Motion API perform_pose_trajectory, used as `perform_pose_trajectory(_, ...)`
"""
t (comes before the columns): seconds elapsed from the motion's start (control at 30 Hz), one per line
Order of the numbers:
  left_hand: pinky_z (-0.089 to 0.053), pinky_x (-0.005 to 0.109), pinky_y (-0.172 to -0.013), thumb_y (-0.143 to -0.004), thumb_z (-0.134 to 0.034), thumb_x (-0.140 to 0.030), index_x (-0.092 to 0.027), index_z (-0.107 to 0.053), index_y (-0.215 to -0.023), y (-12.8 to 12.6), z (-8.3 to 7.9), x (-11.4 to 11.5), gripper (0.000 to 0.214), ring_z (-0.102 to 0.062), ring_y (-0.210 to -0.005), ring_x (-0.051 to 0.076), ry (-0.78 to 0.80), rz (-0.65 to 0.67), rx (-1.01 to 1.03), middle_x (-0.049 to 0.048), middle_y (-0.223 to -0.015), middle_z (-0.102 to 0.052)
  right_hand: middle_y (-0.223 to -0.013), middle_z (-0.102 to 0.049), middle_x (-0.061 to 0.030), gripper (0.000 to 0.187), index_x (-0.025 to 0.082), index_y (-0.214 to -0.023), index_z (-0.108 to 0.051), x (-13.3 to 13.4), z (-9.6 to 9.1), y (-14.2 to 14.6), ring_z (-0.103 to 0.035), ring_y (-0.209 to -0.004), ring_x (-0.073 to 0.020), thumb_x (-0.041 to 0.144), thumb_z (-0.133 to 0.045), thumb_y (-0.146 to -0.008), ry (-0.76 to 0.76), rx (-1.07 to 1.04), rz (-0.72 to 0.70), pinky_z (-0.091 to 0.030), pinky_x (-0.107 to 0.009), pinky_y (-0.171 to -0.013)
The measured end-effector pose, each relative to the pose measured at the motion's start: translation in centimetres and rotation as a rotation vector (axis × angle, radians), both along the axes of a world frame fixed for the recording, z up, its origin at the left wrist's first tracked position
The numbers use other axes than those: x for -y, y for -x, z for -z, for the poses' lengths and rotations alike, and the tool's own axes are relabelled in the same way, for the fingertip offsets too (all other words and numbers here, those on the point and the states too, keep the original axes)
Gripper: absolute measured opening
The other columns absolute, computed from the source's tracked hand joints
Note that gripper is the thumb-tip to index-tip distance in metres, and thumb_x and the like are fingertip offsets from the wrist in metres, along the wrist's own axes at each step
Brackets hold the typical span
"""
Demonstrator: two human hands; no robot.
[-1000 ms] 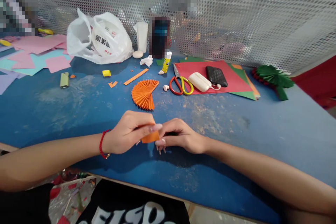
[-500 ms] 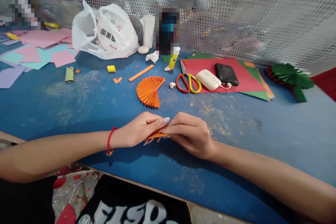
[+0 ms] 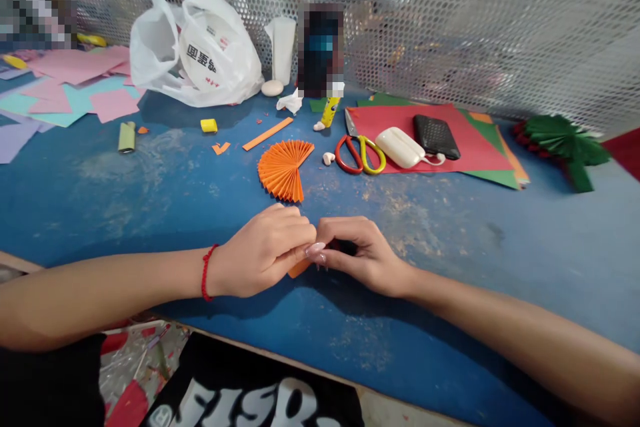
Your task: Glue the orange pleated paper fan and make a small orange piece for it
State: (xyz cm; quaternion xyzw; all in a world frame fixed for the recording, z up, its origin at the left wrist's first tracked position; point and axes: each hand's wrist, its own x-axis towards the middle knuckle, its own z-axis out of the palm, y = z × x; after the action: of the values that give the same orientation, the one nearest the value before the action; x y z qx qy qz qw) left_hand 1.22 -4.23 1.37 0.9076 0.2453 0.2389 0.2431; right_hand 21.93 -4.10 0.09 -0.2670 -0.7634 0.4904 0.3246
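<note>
Both hands meet low over the blue table [image 3: 150, 193] near its front edge. My left hand [image 3: 265, 253], with a red cord bracelet at the wrist, has its fingers curled and pinched on a small folded orange paper piece [image 3: 299, 269]. My right hand [image 3: 357, 253] is closed on the same piece from the other side, fingertips touching the left hand's. Only a sliver of the orange paper shows beneath the fingers. Just beyond the hands lies a pleated orange paper fan [image 3: 283, 169].
Red and yellow scissors [image 3: 359, 154], a white case [image 3: 400, 147] and a black device [image 3: 437, 137] lie on red and green sheets [image 3: 480, 153]. A glue stick [image 3: 330, 111], orange strip [image 3: 267, 133], white plastic bag [image 3: 193, 53], pink sheets [image 3: 75, 80] and green folded paper [image 3: 563, 140] surround them.
Both hands have curled tighter around the orange paper piece, which is now mostly hidden under the fingers. The view has shifted slightly.
</note>
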Motion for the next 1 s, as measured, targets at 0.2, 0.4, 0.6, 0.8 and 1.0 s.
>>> perform_pose_trajectory(0.2,-0.034,0.026,-0.064,-0.101,-0.046,-0.024,-0.017,-0.048,-0.070,0.5,-0.6,0.1,0.032,-0.041,-0.062,0.010,0.133,-0.095,0.323,-0.0035,-0.065,-0.047,-0.064,-0.063,0.0005,0.024,0.014,-0.075,-0.067,-1.1,-0.2,-0.3,-0.056,-0.058,-0.0089,0.032,-0.066,-0.091,0.210,0.045,-0.197,-0.044,-0.021,-0.057)
perform_pose_trajectory(0.4,-0.029,0.022,-0.053,-0.099,-0.052,-0.033,-0.016,-0.046,-0.065,0.6,-0.8,-0.4,0.038,-0.035,-0.057,0.007,0.328,-0.334,0.513,-0.0051,-0.062,-0.040,-0.070,-0.067,-0.0014,0.029,0.014,-0.091,-0.068,-0.9,-0.2,-0.6,-0.055,-0.056,-0.0084,0.040,-0.057,-0.096,0.344,-0.011,-0.087,-0.043,-0.020,-0.052)
perform_pose_trajectory(0.6,-0.027,0.021,-0.052,-0.096,-0.057,-0.038,-0.016,-0.039,-0.062,-0.3,0.2,-0.2,0.044,-0.033,-0.055,0.006,0.456,-0.284,0.354,-0.0067,-0.058,-0.036,-0.070,-0.066,0.0002,0.027,0.016,-0.085,-0.067,-0.1,-0.1,0.0,-0.055,-0.057,-0.0077,0.042,-0.064,-0.092,0.275,-0.025,-0.056,-0.046,-0.019,-0.054)
perform_pose_trajectory(0.8,-0.036,0.021,-0.059,-0.096,-0.055,-0.042,-0.016,-0.053,-0.074,-0.2,0.0,0.2,0.034,-0.048,-0.062,0.008,0.549,-0.243,0.353,-0.0038,-0.067,-0.054,-0.061,-0.063,0.0018,0.030,0.017,-0.074,-0.062,0.0,0.4,0.1,-0.054,-0.050,-0.0066,0.041,-0.065,-0.091,0.290,-0.087,0.130,-0.043,-0.018,-0.048)
perform_pose_trajectory(1.0,-0.042,0.021,-0.068,-0.098,-0.054,-0.032,-0.014,-0.062,-0.080,-0.1,-0.1,0.1,0.027,-0.055,-0.068,0.008,0.578,-0.151,0.357,-0.0017,-0.073,-0.061,-0.061,-0.060,0.0032,0.029,0.017,-0.079,-0.062,-0.1,0.5,0.1,-0.050,-0.047,-0.0058,0.042,-0.061,-0.093,0.260,-0.080,0.172,-0.040,-0.017,-0.044)
